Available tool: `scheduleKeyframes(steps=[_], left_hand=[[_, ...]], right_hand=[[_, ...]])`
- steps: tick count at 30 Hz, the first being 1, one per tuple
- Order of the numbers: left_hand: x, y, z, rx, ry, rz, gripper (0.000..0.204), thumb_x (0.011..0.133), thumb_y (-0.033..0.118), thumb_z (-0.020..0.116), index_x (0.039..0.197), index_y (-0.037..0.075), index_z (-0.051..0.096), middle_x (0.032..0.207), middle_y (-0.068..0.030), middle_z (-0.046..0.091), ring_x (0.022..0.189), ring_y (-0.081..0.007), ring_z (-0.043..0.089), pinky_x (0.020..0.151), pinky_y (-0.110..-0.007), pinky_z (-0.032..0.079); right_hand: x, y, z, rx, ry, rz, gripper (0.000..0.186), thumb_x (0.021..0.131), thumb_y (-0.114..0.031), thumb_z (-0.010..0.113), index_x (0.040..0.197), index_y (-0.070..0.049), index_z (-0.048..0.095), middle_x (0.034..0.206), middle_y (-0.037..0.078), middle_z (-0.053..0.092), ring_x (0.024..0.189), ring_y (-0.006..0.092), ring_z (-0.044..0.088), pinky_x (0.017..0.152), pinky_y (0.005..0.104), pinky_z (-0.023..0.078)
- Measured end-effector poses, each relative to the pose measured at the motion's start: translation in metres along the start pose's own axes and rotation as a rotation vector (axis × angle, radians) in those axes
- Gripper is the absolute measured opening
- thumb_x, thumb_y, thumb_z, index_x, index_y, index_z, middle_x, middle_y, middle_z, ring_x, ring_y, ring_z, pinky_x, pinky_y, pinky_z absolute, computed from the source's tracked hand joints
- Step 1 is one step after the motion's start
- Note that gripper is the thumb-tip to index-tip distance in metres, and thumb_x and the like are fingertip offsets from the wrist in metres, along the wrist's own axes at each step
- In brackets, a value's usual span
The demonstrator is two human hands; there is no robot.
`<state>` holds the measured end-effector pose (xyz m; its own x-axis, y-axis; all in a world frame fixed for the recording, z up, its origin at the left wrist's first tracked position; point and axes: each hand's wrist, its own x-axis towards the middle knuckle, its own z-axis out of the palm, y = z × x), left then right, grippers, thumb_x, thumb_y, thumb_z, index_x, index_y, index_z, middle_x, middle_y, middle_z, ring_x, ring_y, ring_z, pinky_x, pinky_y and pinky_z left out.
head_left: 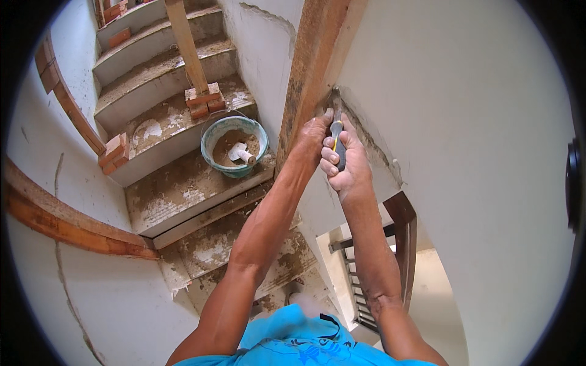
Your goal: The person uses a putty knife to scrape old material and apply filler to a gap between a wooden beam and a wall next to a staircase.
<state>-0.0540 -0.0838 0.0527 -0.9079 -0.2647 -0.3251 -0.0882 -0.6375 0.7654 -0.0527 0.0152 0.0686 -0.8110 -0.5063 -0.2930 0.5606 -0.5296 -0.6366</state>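
My right hand [345, 163] is closed around the dark, yellow-striped handle of a scraper tool [337, 137]. Its blade tip is pressed into the rough joint where a white plastered wall [464, 122] meets a slanted wooden board [311, 67]. My left hand [312, 135] rests flat against the edge of that board, right beside the tool, fingers pointing up at the joint. Both forearms reach up from the lower edge. My turquoise shirt [299, 344] shows at the bottom.
A turquoise bucket [234, 146] with mortar and a white-handled tool in it sits on a dusty concrete stair step [183, 189]. Red bricks [204, 100] brace a wooden prop [186, 43] above it. Curved wooden strips [67, 226] line the left wall. A railing [403, 238] lies below right.
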Motion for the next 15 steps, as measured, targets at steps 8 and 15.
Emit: scheduleKeyframes(steps=[8,15], left_hand=[[0.006,-0.006,-0.004,-0.022,0.01,0.028,0.036,0.097,0.044,0.058,0.077,0.014,0.057,0.06,0.0022,0.051,0.045,-0.009,0.045,0.038,-0.027,0.035],[0.013,-0.016,-0.016,-0.08,-0.073,0.11,0.035,0.097,0.039,0.06,0.076,0.012,0.06,0.064,-0.0011,0.058,0.051,-0.0119,0.051,0.044,-0.029,0.042]], right_hand=[[-0.022,0.001,0.004,0.045,0.012,0.057,0.038,0.104,-0.027,0.046,0.142,-0.029,0.045,0.076,0.004,0.051,0.046,0.0094,0.042,0.032,0.0209,0.03],[-0.014,0.003,0.003,0.005,-0.045,0.03,0.033,0.094,-0.04,0.065,0.089,-0.015,0.044,0.067,0.003,0.051,0.042,0.0091,0.043,0.032,0.0229,0.028]])
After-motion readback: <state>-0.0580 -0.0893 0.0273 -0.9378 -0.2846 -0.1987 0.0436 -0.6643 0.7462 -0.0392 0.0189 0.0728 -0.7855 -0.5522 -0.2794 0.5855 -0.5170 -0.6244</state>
